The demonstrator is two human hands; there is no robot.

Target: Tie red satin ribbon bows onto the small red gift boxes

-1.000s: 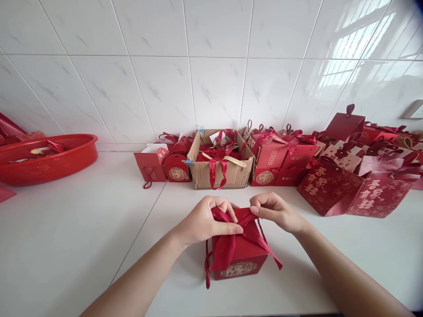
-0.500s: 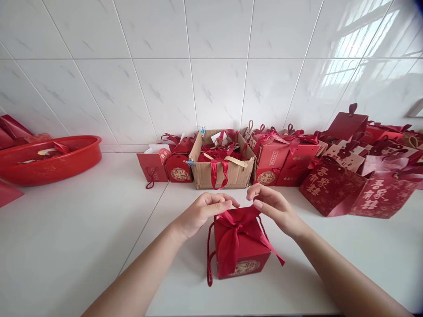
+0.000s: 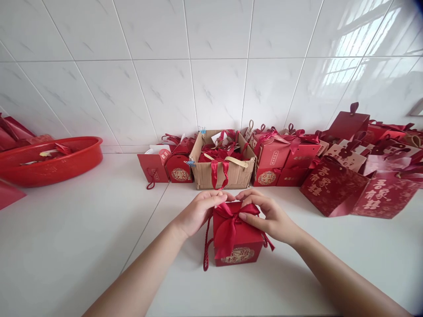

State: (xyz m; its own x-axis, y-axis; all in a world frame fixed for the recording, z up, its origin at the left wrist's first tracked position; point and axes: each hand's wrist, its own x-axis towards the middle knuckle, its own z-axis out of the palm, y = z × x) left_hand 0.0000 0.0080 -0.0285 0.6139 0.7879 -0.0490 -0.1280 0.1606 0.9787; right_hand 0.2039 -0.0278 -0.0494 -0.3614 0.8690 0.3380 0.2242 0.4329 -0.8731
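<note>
In front of me on the white counter stands a red gift box (image 3: 246, 235) with a round gold emblem on its front. A shiny red ribbon (image 3: 226, 240) is tied in a bow across its lid. At the lid's back left, my left hand (image 3: 201, 211) has thumb and fingers closed around the bow's left loop; the fingertips are partly hidden. My right hand (image 3: 272, 215) pinches the right loop, thumb on top of it near the knot. A twisted red cord handle (image 3: 206, 253) hangs at the box's left side, and a ribbon tail sticks out at the right.
A cardboard box (image 3: 228, 176) full of red ribbons stands behind, against the tiled wall. Red gift boxes (image 3: 271, 154) are stacked beside it, with patterned red bags (image 3: 333, 185) farther right. At the left lies a red plastic basket (image 3: 72, 160).
The gift box has shifted slightly back and left, its front turned more squarely to me. My right hand has come down from the lid's back corner onto the bow, and my left fingers have closed.
</note>
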